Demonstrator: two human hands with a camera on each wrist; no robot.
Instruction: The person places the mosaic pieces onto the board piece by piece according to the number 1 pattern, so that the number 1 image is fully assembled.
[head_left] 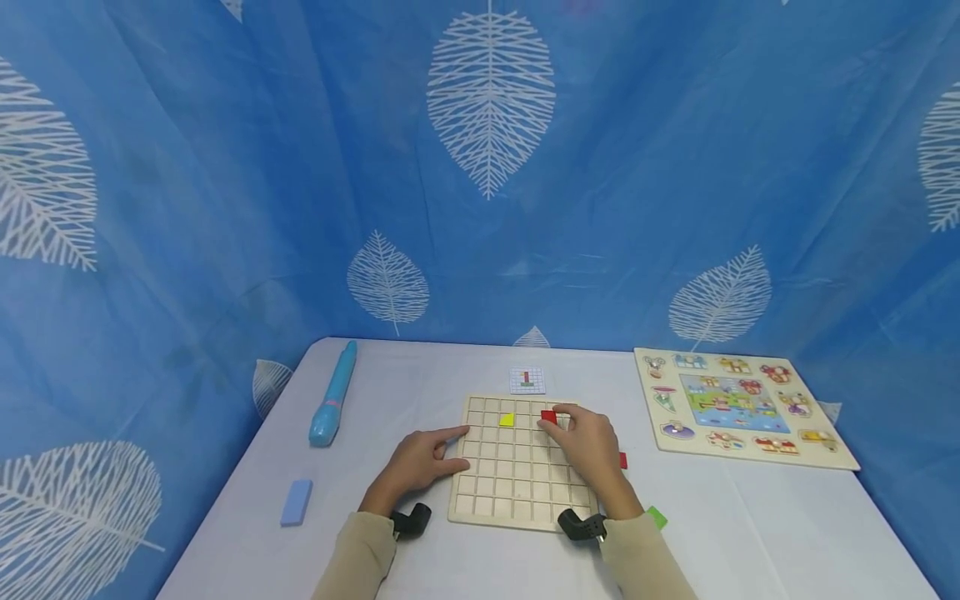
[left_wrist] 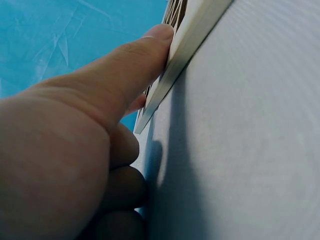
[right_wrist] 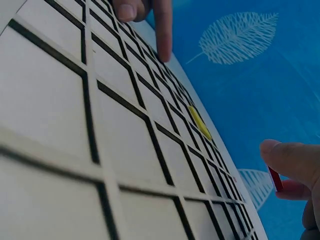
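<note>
A square wooden grid board [head_left: 504, 518] lies on the table in the head view. My right hand [head_left: 592, 446] pinches a red square tile [head_left: 549, 416] between thumb and forefinger, over the board's upper right cells. In the right wrist view the red tile [right_wrist: 275, 179] is held edge-on, apart from the grid. A yellow tile [head_left: 507, 420], cut at one corner, sits in a cell left of it. My left hand [head_left: 416, 460] touches the board's left edge with straight thumb and forefinger; its other fingers curl beneath, as the left wrist view shows.
Behind the board lies a small pattern card [head_left: 527, 381]. Another red tile [head_left: 623, 460] and a green tile [head_left: 657, 517] lie beside the right forearm. A wooden picture puzzle [head_left: 735, 404] is at right; a blue microphone-shaped object [head_left: 333, 400] and a blue block [head_left: 296, 502] are at left.
</note>
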